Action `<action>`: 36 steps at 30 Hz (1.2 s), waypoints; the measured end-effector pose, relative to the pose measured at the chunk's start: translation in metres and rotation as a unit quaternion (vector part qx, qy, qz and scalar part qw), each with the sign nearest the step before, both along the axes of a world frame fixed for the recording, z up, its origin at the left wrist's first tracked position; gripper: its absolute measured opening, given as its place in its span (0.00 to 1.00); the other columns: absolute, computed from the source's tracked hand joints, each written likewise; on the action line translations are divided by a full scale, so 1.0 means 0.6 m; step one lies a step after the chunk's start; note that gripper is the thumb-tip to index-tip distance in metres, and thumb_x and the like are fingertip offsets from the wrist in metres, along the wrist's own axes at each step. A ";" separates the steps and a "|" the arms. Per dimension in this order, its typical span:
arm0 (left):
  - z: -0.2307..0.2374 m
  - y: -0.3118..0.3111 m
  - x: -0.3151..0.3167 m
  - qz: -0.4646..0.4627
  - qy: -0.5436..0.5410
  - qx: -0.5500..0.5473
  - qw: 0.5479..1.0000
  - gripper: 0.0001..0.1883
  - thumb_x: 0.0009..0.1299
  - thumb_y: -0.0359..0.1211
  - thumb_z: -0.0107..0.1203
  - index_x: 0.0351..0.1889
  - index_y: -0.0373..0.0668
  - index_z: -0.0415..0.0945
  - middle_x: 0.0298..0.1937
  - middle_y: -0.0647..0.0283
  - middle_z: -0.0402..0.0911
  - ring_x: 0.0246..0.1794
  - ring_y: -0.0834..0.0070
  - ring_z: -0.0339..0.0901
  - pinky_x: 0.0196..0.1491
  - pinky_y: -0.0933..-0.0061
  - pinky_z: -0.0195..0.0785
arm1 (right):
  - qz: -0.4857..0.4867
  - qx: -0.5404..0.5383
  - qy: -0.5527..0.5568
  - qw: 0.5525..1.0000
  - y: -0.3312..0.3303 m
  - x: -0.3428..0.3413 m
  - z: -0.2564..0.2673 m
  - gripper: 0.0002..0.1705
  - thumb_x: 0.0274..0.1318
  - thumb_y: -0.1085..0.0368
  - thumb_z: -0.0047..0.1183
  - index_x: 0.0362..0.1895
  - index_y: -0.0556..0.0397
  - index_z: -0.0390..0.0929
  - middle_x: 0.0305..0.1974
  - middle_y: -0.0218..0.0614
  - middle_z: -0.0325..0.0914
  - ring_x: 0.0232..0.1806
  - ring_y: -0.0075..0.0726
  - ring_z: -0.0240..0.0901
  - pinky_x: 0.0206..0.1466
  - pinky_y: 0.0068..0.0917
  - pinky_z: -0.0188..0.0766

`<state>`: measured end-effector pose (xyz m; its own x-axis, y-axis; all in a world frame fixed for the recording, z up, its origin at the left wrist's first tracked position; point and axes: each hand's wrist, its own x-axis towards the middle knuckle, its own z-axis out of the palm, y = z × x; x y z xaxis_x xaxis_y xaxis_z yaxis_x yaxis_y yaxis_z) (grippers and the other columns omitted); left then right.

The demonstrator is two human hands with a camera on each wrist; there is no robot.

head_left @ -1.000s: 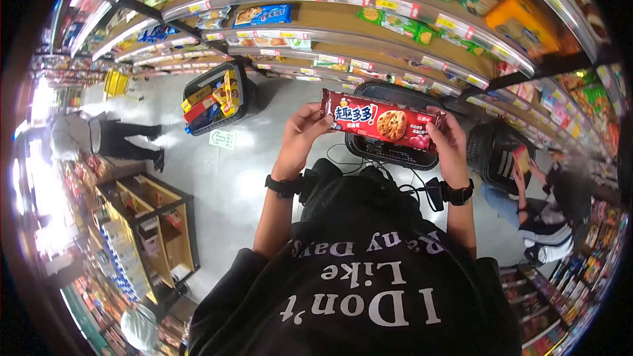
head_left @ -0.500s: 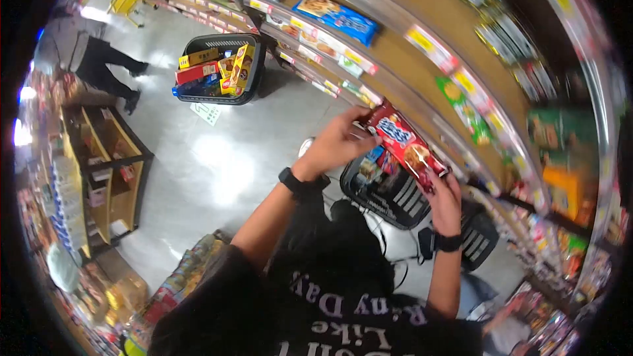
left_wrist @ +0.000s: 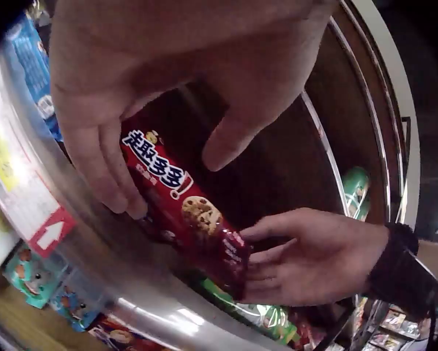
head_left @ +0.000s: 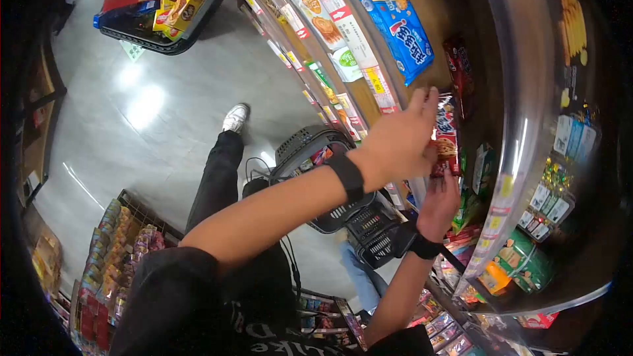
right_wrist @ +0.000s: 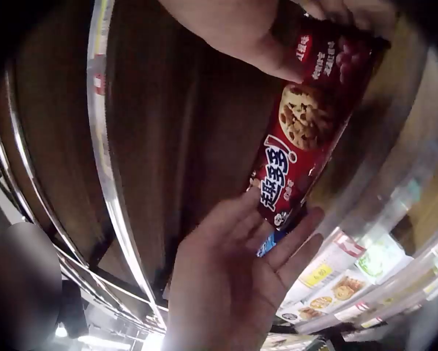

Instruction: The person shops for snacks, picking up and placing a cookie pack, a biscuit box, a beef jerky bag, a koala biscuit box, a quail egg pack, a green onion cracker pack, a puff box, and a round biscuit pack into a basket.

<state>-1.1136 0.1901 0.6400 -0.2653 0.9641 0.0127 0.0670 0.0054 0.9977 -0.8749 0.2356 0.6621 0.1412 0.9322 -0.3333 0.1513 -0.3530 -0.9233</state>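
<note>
A red cookie packet (head_left: 446,133) is at the shelf beside a blue cookie packet (head_left: 399,34). My right hand (head_left: 439,208) holds the near end, its thumb over the red wrapper (right_wrist: 307,124). At the other end, my left hand (head_left: 395,142) has loosened; in the left wrist view the thumb of this hand (left_wrist: 182,66) stands off the packet (left_wrist: 186,205), while its fingers lie along one side. The left hand (right_wrist: 230,270) shows extended fingers in the right wrist view. Another dark red packet (head_left: 459,72) lies further back on the shelf.
A price-tag rail (head_left: 356,39) edges the shelf. Black baskets stand on the floor, one (head_left: 175,47) with yellow and red boxes, another (head_left: 297,142) near my legs. A person's jeans (head_left: 362,273) show below; a snack rack (head_left: 122,250) is at lower left.
The view has turned toward the shelf and come closer. Both hands have carried the red packet from above the basket to the shelf. The left hand has eased its grip.
</note>
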 end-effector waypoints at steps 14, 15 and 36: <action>0.029 0.151 0.038 -0.013 0.195 -0.113 0.974 0.49 0.62 0.50 0.60 0.70 0.18 0.58 0.72 0.19 0.51 0.53 0.48 0.80 0.46 0.67 0.78 | 0.082 -0.035 0.080 0.993 0.116 -0.045 0.011 0.18 0.72 0.60 0.48 0.60 0.54 0.74 0.56 0.37 0.77 0.57 0.36 0.72 0.67 0.35 0.65; 0.025 0.155 0.039 -0.025 0.183 -0.135 0.973 0.49 0.62 0.51 0.60 0.70 0.19 0.59 0.72 0.18 0.51 0.54 0.47 0.79 0.47 0.67 0.78 | 0.080 -0.057 0.081 0.992 0.120 -0.043 0.010 0.18 0.71 0.60 0.48 0.59 0.54 0.75 0.56 0.38 0.77 0.57 0.37 0.71 0.67 0.36 0.65; -0.059 0.020 -0.060 0.064 0.327 0.180 0.925 0.27 0.59 0.36 0.63 0.58 0.45 0.74 0.72 0.53 0.66 0.68 0.54 0.68 0.71 0.50 0.60 | 0.259 0.192 -0.356 0.877 0.073 -0.006 -0.018 0.20 0.69 0.71 0.48 0.62 0.69 0.72 0.68 0.50 0.69 0.71 0.46 0.64 0.73 0.39 0.61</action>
